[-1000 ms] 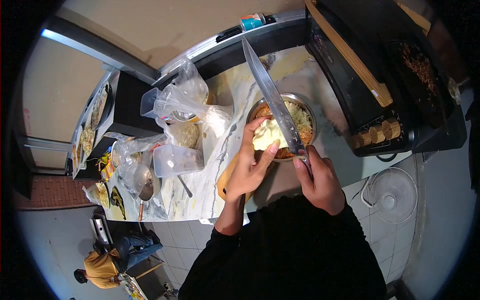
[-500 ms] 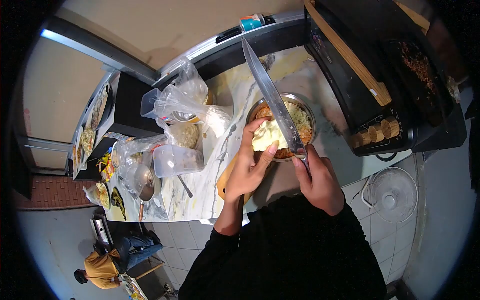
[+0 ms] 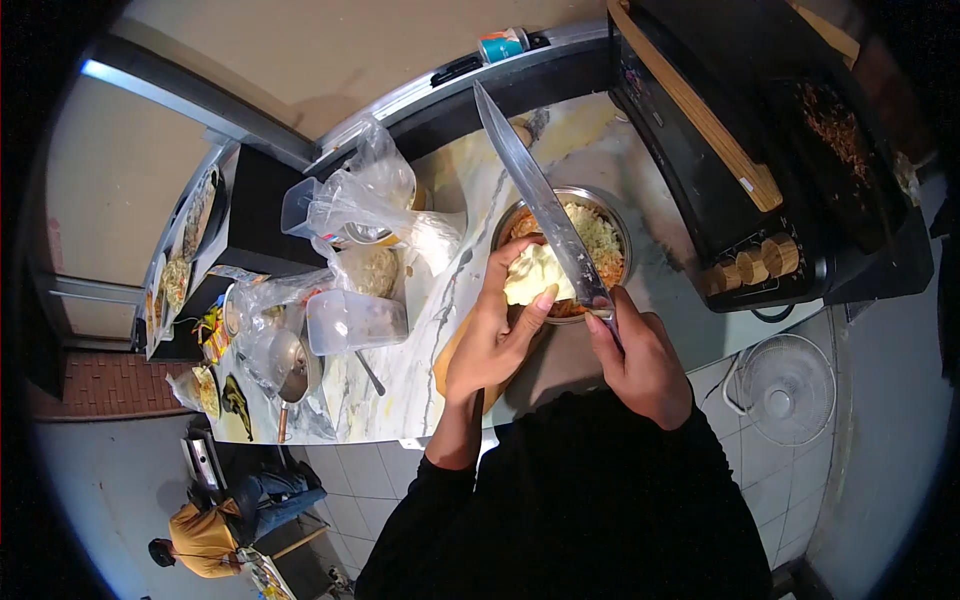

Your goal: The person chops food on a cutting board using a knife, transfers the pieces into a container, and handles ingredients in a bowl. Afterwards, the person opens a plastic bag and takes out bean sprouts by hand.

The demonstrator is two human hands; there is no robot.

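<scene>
My left hand (image 3: 490, 340) is closed around a pale yellow chunk of cabbage (image 3: 535, 275), its thumb resting on the near edge. In my right hand (image 3: 645, 365) is the handle of a large knife (image 3: 540, 190). The long blade slants up and to the left, its lower part against or very close to the cabbage's right side. Beneath both hands is a round metal bowl (image 3: 628, 235) with finely chopped pale bits (image 3: 597, 235) and an orange-brown mix. My left hand partly hides a wooden cutting board (image 3: 448, 365).
Left on the marble counter (image 3: 425, 320) are a clear plastic tub (image 3: 357, 322), plastic bags (image 3: 375, 200), a spoon handle (image 3: 371, 373) and a saucepan (image 3: 292, 365). A black appliance with wooden knobs (image 3: 755, 262) stands right. A fan (image 3: 785, 390) and another person (image 3: 205, 540) are beyond the counter.
The knife's tip has swung slightly left, and the blade has shifted a little over the cabbage. Both hands keep their holds in nearly the same place.
</scene>
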